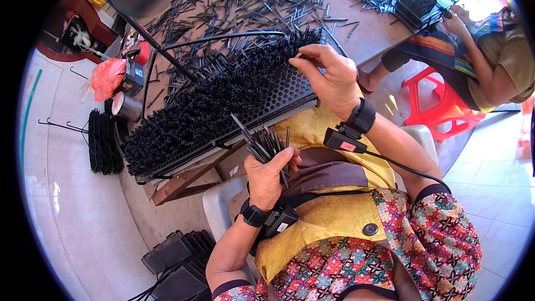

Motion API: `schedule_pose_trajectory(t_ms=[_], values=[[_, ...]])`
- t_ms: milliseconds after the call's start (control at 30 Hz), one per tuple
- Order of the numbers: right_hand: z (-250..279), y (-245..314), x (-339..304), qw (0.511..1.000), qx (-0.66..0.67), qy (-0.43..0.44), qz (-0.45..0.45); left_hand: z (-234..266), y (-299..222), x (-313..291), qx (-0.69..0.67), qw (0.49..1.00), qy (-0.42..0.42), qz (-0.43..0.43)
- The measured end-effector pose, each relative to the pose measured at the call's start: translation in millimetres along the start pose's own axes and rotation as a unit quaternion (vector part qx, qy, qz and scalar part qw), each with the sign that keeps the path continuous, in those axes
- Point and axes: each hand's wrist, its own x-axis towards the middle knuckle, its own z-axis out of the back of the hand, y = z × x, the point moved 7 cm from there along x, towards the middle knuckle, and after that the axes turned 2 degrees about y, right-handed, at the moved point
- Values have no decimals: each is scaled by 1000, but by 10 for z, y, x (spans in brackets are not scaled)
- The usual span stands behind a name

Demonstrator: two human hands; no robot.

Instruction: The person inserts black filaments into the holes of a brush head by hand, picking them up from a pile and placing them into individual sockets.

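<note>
Head view, pink wrist label (348,146), black strips (264,146) in left grip (266,179)

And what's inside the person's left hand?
Thin dark strips stick up out of the left hand. The parts inside its grip are covered, so I can't count them.

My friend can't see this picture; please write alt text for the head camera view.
A person's left fingers clutch a bundle of thin dark strips; the right fingers are by the right end of a perforated panel bearing dense black tufts. More strips lie scattered across the table beyond.
</note>
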Motion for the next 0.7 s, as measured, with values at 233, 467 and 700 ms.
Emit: schedule_pose_trajectory(t_ms=[233, 467, 700], values=[[-230, 48, -40, 984, -52, 53, 165, 12, 36, 15, 1, 1000, 4, 6], [-333, 193, -163, 965, -128, 155, 167, -9, 20, 12, 3, 1000, 9, 9], [-404, 122, -713, 869, 223, 373, -238, -56, 30, 35, -10, 998, 51, 23]])
